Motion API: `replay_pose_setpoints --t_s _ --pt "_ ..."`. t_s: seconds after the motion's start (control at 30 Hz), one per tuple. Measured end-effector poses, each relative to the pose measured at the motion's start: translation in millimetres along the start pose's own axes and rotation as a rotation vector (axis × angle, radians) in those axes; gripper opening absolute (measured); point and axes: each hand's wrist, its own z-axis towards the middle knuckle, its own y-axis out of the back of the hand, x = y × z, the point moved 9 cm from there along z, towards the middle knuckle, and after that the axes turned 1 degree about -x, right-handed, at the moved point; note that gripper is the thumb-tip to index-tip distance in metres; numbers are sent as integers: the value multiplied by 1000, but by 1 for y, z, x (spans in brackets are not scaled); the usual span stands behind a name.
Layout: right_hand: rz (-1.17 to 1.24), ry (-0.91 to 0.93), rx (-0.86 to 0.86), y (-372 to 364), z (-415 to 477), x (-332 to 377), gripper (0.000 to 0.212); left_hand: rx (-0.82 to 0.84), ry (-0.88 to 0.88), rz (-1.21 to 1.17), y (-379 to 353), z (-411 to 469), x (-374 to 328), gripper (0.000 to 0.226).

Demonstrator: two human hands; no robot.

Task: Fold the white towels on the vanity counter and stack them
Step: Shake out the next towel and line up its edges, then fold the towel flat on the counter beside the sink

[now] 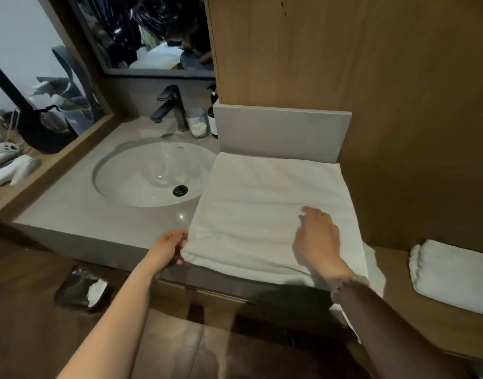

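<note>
Brown tile makes up the floor (180, 337) nearest me, and down in front of the sink (131, 181) a lined bin (79, 288) holds a crumpled white scrap. Above it runs the grey stone worktop (71, 203), with the sink set into it.

The white towel (262, 192) lies just right of the sink, spread flat in a broad fold, its near edge hanging over the worktop's front. My left hand (170, 246) is at the towel's near corner on the sink side, its grip pinched closed on that corner. My right hand (318, 239) rests on the towel's near half, farther from the sink, its grip slack with the fingers loosely spread and holding nothing.

Well right of the sink, on a lower wooden ledge, sits a second folded towel (453, 274).

Behind the sink stand a black tap (170, 108), a clear glass (198, 123) and a dark pump bottle (213, 113). A grey upstand (281, 132) backs the towel, a wood panel (371, 64) rises above it, and a mirror (152, 36) hangs behind the sink.
</note>
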Motion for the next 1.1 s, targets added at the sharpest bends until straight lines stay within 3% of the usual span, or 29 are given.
replay_pose_setpoints --t_s 0.1,0.17,0.23,0.4,0.53,0.67,0.8,0.93,1.0,1.1 --pt "47 447 402 -68 2 120 47 106 26 -111 -5 -14 3 21" --pt "41 523 616 -105 -3 158 47 163 -9 -129 -8 -18 1 19" --pt "-31 519 719 -128 -1 167 47 188 -39 -134 -9 -18 -1 17" --pt "-108 480 815 -142 8 164 49 245 -67 -138 -10 -17 6 18" --pt "-112 461 798 -147 16 166 49 202 -124 -29 -4 -17 9 21" --pt "-51 454 808 -148 20 162 51 -45 -272 75 11 -25 4 6" --pt "17 462 832 -149 23 160 55 -386 -460 80 31 -52 6 23" --pt "24 478 792 -149 25 159 60 -525 -659 123 29 -80 4 26" --pt "-29 498 765 -151 26 160 66 -617 -591 119 35 -83 12 25" --pt "-74 507 741 -152 26 162 75 -603 -207 -148 45 -62 47 11"
